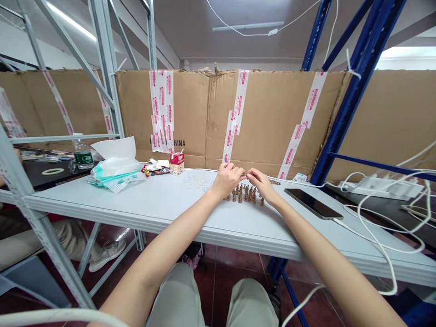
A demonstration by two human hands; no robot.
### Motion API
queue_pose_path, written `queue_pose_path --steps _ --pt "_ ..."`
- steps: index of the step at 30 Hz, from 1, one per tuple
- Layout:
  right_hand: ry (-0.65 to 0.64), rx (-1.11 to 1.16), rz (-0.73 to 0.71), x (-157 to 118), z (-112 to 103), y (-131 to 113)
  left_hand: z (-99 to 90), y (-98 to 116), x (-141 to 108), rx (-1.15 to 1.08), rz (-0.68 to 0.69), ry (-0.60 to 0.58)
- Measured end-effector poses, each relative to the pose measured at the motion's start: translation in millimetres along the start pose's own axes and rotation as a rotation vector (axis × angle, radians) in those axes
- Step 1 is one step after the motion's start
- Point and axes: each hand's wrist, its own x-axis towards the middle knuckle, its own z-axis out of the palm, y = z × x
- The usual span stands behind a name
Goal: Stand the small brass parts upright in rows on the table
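At the far left, a roll of pale tape [52,171] lay on a dark bench beside a plastic water bottle [82,155] with a green label. On the white folding table [160,204] stood a tissue pack [116,159] in teal wrapping, then a small printed carton [177,164], with a scatter of tiny pale pieces [196,182] on the tabletop to its right.

The left hand [227,180] and right hand [260,185] reached in from the near side, their fingertips brought together just above the far edge of the small brown moulded pieces [244,194]. Whether anything was pinched between them could not be determined. The pieces stood upright in close rows on the table, directly below and just right of the hands. They were assessed as light, stiff and probably plastic. Their narrow form suggested easy toppling, so the body of each was judged the safest hold, using fingertips.

Further right lay a dark smartphone [313,203], its white cable [371,227] trailing toward a power strip [378,188]. Behind everything rose a taped cardboard wall [272,122].
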Motion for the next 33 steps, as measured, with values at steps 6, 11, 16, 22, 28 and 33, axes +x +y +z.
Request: queue_pose_path --steps 6,11,16,22,28,33 --pt "0.007 0.007 0.010 -0.7 0.2 0.3 -0.1 -1.3 -1.1 0.002 0.023 0.045" --pt "-0.022 0.009 0.013 -1.2 1.8 3.0 2.6 0.6 -1.8 0.012 0.059 0.063" --pt "0.000 0.011 0.007 -0.1 2.7 5.9 3.2 3.9 -0.9 0.032 0.035 0.047" --pt "0.066 -0.036 -0.003 -0.5 1.2 5.2 3.0 5.1 0.1 0.063 0.007 0.011" --pt "0.075 -0.071 -0.011 -0.9 -0.2 3.6 2.6 3.2 -0.5 0.088 0.082 0.036" --pt "0.085 -0.134 -0.017 -0.5 1.2 5.3 4.4 3.0 -1.2 0.087 0.101 0.006"
